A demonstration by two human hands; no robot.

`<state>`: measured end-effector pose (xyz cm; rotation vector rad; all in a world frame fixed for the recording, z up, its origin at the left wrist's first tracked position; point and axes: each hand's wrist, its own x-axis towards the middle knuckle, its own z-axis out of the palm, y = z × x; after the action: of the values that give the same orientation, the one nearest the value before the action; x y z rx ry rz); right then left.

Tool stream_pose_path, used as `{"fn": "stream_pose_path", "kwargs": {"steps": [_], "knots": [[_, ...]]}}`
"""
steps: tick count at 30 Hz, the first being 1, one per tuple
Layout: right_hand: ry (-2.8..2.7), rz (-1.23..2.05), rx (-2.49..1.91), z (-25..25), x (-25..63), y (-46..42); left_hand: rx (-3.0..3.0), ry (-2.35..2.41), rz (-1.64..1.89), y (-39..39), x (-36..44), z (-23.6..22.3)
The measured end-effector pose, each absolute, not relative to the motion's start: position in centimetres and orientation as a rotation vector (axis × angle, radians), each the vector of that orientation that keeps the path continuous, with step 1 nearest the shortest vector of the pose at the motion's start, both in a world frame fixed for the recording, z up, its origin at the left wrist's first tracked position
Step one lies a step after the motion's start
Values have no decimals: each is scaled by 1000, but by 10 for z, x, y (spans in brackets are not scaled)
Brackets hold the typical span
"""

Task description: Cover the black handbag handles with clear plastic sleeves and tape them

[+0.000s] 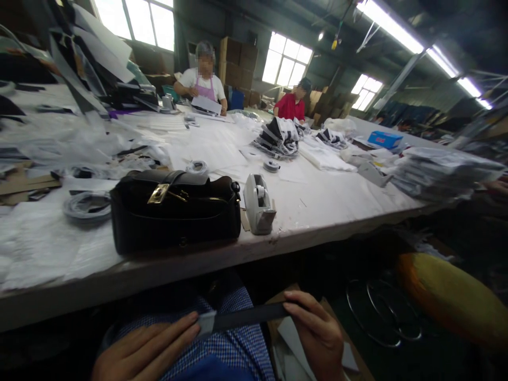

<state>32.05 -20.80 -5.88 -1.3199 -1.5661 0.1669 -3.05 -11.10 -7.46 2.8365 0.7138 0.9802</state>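
Note:
A dark flat strap stretches between my two hands above my checked clothing, below the table edge. My left hand is closed on its left end, where a pale, translucent wrapping covers the strap. With thumb and fingers, my right hand pinches the other end. On the table just beyond stands a black handbag, its flap folded back and a gold clasp showing. Right beside the bag is a white tape dispenser.
White sheets and coiled straps cover the table's left side. Bundled dark pieces and stacked wrapped goods lie farther off. Two people work across the table. A yellow stool seat stands at the lower right.

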Motion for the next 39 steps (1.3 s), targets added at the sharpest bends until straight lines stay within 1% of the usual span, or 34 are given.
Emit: {"fn": "stream_pose_path", "kwargs": {"steps": [3,6,9,13,16,19,21,25,28,33,39], "knots": [[-1608,328,-1305,-43,319,-199,2689,745,995,-101,-17,-76],[-1725,467,-1367,-17,312,-183,2427,751,907,-93,6,-66],[-1763,526,-1439,12,301,-160,2172,716,760,-90,31,-43],[-1684,668,-1483,47,284,-125,1991,718,715,-84,55,-7],[-1553,875,-1374,64,274,-100,1866,787,688,-68,63,19],[-1364,1063,-1156,69,271,-74,1813,919,690,-44,63,53],[-1254,1001,-1076,63,273,-54,1857,981,682,-27,59,81],[-1278,604,-1152,42,276,-11,2139,1068,663,6,54,135],[-1349,567,-1132,32,272,12,2327,1100,608,34,57,160],[-1371,631,-1039,31,266,27,2383,1139,380,67,72,171],[-1301,574,-1016,28,262,26,2470,1208,290,76,86,175]]}}
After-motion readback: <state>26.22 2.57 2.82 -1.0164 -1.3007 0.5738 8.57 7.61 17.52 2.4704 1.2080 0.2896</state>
